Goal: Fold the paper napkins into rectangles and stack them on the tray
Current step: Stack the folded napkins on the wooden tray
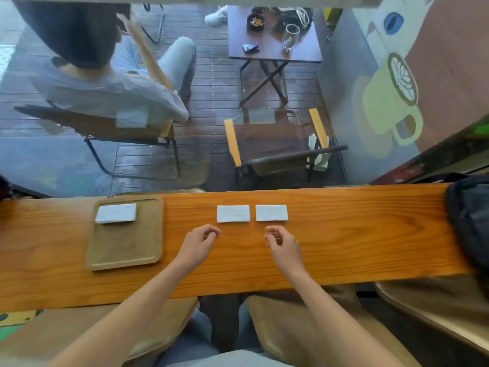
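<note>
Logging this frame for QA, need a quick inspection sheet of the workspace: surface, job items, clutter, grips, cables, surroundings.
Surface: wooden counter, bare apart from the items below.
Job's things: tan tray at left, holding a folded napkin in its far part; two folded napkins, left one and right one, side by side on the counter, apart, not on the tray.
Clutter: dark bag at the counter's right end.
Grips: left hand and right hand near the two napkins, fingers curled, holding nothing.
Cables: nothing seen.
Surroundings: window ahead; outside, a seated person, chairs, small folding table with a glass.
</note>
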